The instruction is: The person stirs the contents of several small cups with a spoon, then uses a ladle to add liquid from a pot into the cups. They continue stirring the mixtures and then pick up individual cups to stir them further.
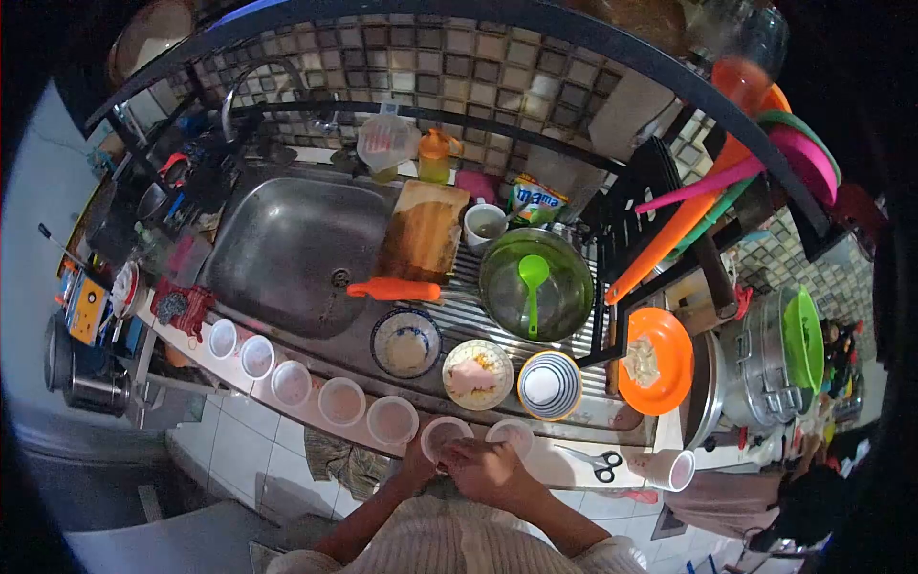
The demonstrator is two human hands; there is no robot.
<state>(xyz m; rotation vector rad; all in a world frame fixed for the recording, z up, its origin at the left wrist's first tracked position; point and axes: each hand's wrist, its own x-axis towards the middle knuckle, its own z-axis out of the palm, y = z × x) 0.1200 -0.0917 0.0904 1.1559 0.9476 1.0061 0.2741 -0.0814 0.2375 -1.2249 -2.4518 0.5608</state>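
My left hand (pixel 418 467) is closed against the near left side of a small clear plastic cup (pixel 442 435) at the counter's front edge. Over the same cup's near right rim, my right hand (pixel 488 471) has its fingers bunched together; what they pinch, if anything, is hidden. Another plastic cup (pixel 511 436) stands just right of it, and a plastic cup (pixel 392 421) just left. Beyond my hands a patterned bowl (pixel 475 400) holds something pale pink. Beside that bowl are a striped bowl (pixel 579 387) with white contents and a dark-rimmed bowl (pixel 382 366).
Several more cups line the edge leftward. Scissors (pixel 604 466) and a stack of cups (pixel 669 470) lie right. Behind are a sink (pixel 287 220), a cutting board (pixel 426 230), an orange-handled tool (pixel 394 289), a pot (pixel 497 316) with a green ladle (pixel 533 277), and an orange plate (pixel 674 354).
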